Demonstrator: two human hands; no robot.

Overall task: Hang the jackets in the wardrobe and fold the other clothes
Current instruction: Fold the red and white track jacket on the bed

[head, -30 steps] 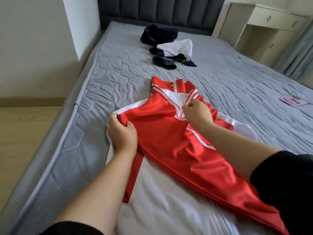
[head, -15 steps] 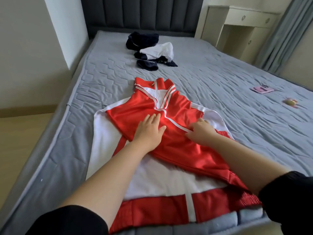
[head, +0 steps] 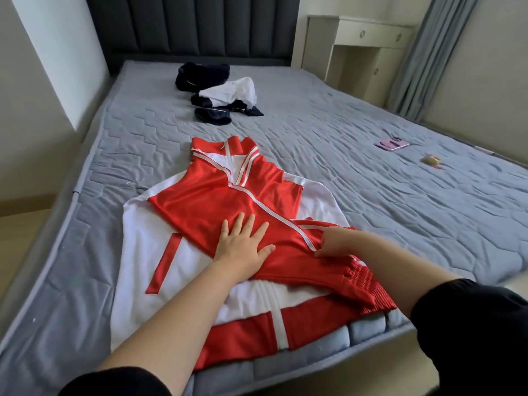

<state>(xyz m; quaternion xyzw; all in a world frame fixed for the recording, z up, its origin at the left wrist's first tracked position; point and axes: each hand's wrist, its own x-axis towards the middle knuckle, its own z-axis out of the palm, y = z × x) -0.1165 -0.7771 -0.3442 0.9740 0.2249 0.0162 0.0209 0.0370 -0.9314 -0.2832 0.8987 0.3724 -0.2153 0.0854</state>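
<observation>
Red-and-white jacket (head: 217, 195) spread on the bed (head: 371, 181), near edge, collar pointing away. Left hand (head: 244, 247) flat, fingers apart, pressing the front. Right hand (head: 334, 244): grip clamped on the white-piped front edge. Best keep the front pinned while drawing that edge straight, smoothing outward. Fabric shiny, looks slippery; the red panel lies skewed over white.

A home bedroom: a wide bed (head: 328, 155) with grey quilted cover and dark padded headboard (head: 194, 24), a cream dressing table (head: 360, 47) beside it, grey curtains (head: 414, 58) in the corner.
</observation>
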